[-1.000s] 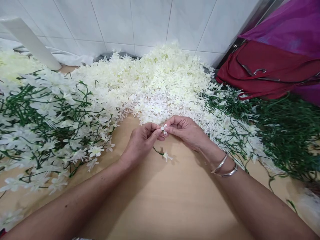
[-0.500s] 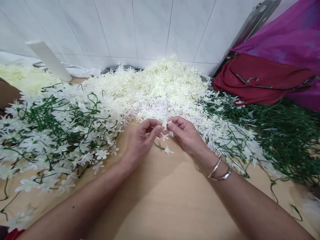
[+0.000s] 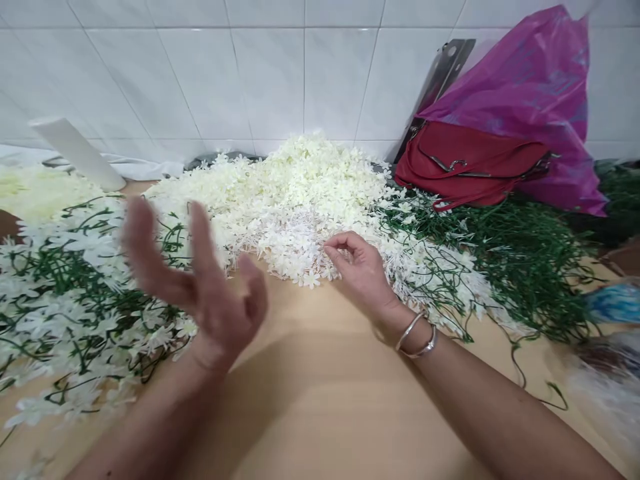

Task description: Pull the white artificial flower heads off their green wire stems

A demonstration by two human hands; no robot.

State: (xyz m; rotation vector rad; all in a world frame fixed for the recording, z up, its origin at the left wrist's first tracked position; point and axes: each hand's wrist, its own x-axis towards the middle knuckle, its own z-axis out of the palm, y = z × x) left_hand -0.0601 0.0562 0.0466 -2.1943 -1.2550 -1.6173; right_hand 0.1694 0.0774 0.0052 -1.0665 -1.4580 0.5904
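Observation:
My left hand [image 3: 217, 303] is lifted above the left side of the table, blurred, its fingers spread and nothing held in them. Beside and behind it spreads a heap of white artificial flowers on green stems [image 3: 90, 260]. At the front edge of a pile of loose cream-white artificial flower heads [image 3: 320, 170] is my right hand [image 3: 364, 272], thumb and forefinger pinched together. Whatever is in that pinch, if anything, is too small to make out. Two silver bangles [image 3: 419, 335] circle my right wrist.
Green artificial stems [image 3: 530, 253] are heaped on the right. Behind them are a red handbag [image 3: 480, 163] and a purple plastic bag [image 3: 540, 87] against the tiled wall [image 3: 270, 73]. A white roll [image 3: 80, 155] leans at the back left; clear plastic [image 3: 610, 380] lies at the right edge.
My hands were together over a small white flower; now they are apart. The left has swung left and opened. The stemmed flower between them is no longer there. The view has shifted right.

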